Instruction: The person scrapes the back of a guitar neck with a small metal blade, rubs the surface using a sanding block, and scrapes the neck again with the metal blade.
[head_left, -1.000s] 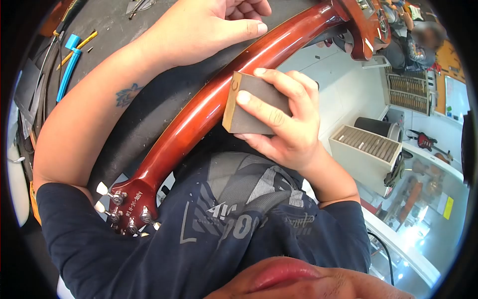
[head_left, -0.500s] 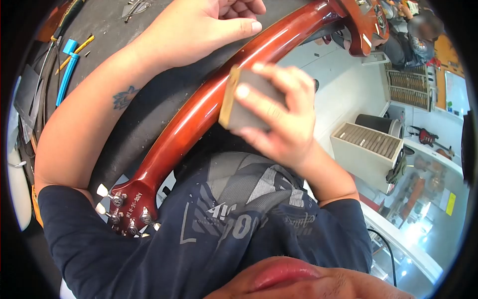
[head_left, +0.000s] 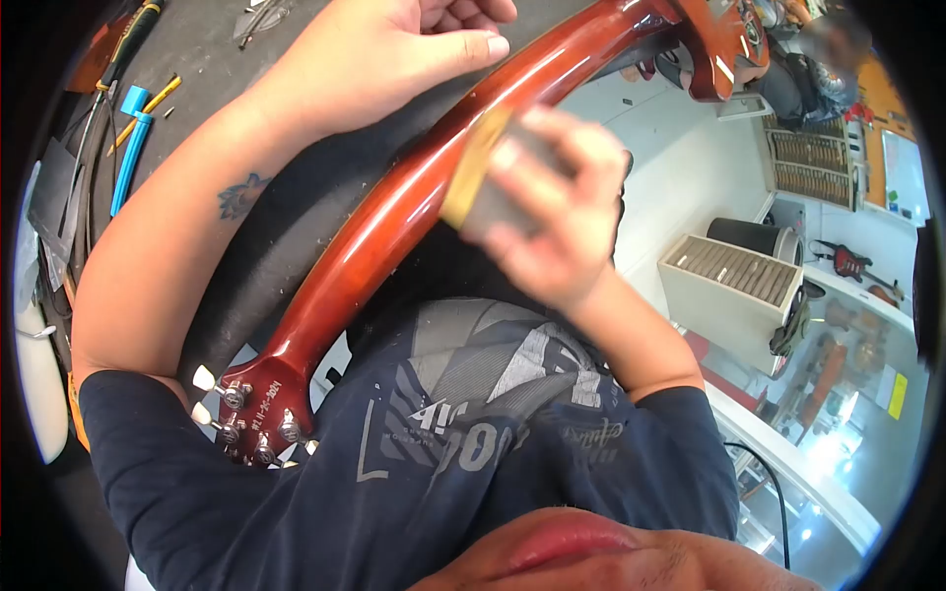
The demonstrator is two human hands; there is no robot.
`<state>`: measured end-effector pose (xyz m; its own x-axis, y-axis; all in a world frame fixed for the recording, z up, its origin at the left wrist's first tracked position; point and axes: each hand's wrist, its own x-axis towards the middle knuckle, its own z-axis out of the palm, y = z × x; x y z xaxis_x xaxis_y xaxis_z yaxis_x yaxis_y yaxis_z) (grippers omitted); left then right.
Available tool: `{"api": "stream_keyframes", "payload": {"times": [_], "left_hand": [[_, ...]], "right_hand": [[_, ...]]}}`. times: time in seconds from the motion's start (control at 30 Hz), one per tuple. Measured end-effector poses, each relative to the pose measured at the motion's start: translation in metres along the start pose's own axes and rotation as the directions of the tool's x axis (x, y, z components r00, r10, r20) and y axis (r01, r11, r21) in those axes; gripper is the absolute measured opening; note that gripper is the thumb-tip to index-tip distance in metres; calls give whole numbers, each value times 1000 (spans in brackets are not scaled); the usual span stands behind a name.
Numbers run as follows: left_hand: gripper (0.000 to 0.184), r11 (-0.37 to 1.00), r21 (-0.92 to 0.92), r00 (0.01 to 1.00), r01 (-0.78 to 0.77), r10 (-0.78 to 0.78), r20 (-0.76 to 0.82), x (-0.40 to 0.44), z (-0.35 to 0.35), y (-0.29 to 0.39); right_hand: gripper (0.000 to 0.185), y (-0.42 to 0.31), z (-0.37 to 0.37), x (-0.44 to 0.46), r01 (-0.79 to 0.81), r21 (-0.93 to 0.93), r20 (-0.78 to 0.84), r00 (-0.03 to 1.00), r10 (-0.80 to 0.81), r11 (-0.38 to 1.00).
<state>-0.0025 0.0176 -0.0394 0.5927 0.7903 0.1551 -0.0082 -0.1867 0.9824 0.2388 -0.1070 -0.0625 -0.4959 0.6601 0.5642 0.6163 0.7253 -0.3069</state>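
Note:
A glossy red-brown guitar neck (head_left: 379, 229) runs diagonally, back facing up, from the headstock (head_left: 268, 382) with its tuners at lower left to the guitar body (head_left: 711, 44) at upper right. My right hand (head_left: 572, 222), blurred by motion, grips a grey sanding block (head_left: 476, 169) with a yellowish edge. That edge lies against the near side of the neck, around its middle. Across the neck, my left hand (head_left: 419, 44) rests with its thumb stretched out beside the wood and its fingers loosely curled, nothing visible in them.
On the dark bench are a blue tool (head_left: 132, 158), a yellow pencil (head_left: 148, 113) and a screwdriver (head_left: 133, 34). A dark padded support (head_left: 296, 212) lies beneath the neck. To the right stand a white bin (head_left: 729, 286), a glass case (head_left: 828, 414) and another person (head_left: 813, 79).
My right hand has shifted slightly up and right along the neck with the sanding block, which has tilted. My left hand has moved very little.

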Motion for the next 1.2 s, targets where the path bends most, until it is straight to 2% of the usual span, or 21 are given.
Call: {"api": "stream_keyframes", "payload": {"times": [0.03, 0.1, 0.17, 0.23, 0.27, 0.33, 0.43, 0.47, 0.5, 0.57, 0.63, 0.7, 0.73, 0.83, 0.9, 0.93, 1.0, 1.07, 1.1, 1.17, 1.2], "left_hand": [[25, 999, -21, 1000, 24, -24, 2, -3, 3, 2], [25, 997, -48, 998, 55, -55, -2, -6, 4, 18], [25, 1000, 23, 1000, 18, -18, 0, 0, -1, 9], [25, 998, 55, 999, 32, -31, -20, -5, 4, 23], [25, 996, -65, 998, 63, -64, -14, -6, 5, 18], [25, 998, -23, 998, 64, -64, -11, -6, 5, 14], [25, 997, 16, 997, 71, -71, -13, -4, 3, 26], [25, 997, -7, 997, 73, -73, -13, -5, 4, 25], [25, 997, -32, 997, 76, -76, -18, -6, 5, 23], [26, 995, -56, 996, 83, -84, -7, -5, 5, 16], [27, 997, -47, 999, 54, -54, 5, -6, 4, 21], [27, 993, -71, 995, 97, -98, -23, -5, 6, 23], [28, 989, -88, 992, 121, -125, -37, -5, 8, 23], [28, 996, -16, 996, 90, -90, -25, -4, 5, 17], [29, 996, -34, 996, 84, -84, -16, -4, 4, 23], [30, 995, -49, 996, 86, -86, -8, -5, 5, 23], [30, 994, -46, 995, 99, -100, -26, -4, 6, 16], [30, 993, -47, 994, 106, -108, -31, -3, 5, 11], [30, 994, -38, 994, 102, -104, -36, -2, 4, 12], [29, 994, -25, 994, 102, -103, -44, -2, 6, 11], [30, 995, -28, 995, 94, -95, -36, -3, 6, 10]], "right_hand": [[62, 26, 17, -7, -56, 14, -180, 982, 57, 998], [61, 22, 18, -7, -132, -14, -210, 970, 126, 991], [61, -12, 10, -10, -5, 31, -35, 999, 6, 1000], [63, 8, 14, -10, 12, -4, -90, 996, -13, 1000], [63, 23, 21, -11, -80, -1, -182, 980, 78, 997], [67, 17, 31, -13, -196, 94, -323, 921, 216, 976], [67, -20, 30, -24, -44, 127, -152, 986, 64, 991], [68, 0, 35, -23, -1, 101, -215, 976, 23, 995], [68, 18, 44, -23, -101, 117, -344, 929, 135, 988], [68, 25, 49, -24, -221, 156, -414, 870, 267, 963], [61, -11, 39, -29, -40, 78, -173, 984, 53, 996], [63, -4, 46, -32, 22, 46, -202, 979, -12, 999], [67, 17, 61, -36, -85, 140, -341, 931, 128, 987], [70, 17, 72, -39, -124, 225, -433, 875, 214, 966], [68, -10, 70, -43, -32, 182, -331, 939, 91, 983], [68, 5, 76, -44, 2, 165, -383, 922, 62, 986], [70, 22, 84, -41, -125, 207, -483, 849, 213, 970], [70, 9, 83, -45, -140, 212, -453, 863, 224, 967], [67, 1, 81, -50, -17, 182, -384, 919, 87, 983], [70, 8, 87, -49, 17, 197, -402, 913, 65, 980], [72, 16, 86, -47, -70, 193, -424, 893, 147, 979]]}}
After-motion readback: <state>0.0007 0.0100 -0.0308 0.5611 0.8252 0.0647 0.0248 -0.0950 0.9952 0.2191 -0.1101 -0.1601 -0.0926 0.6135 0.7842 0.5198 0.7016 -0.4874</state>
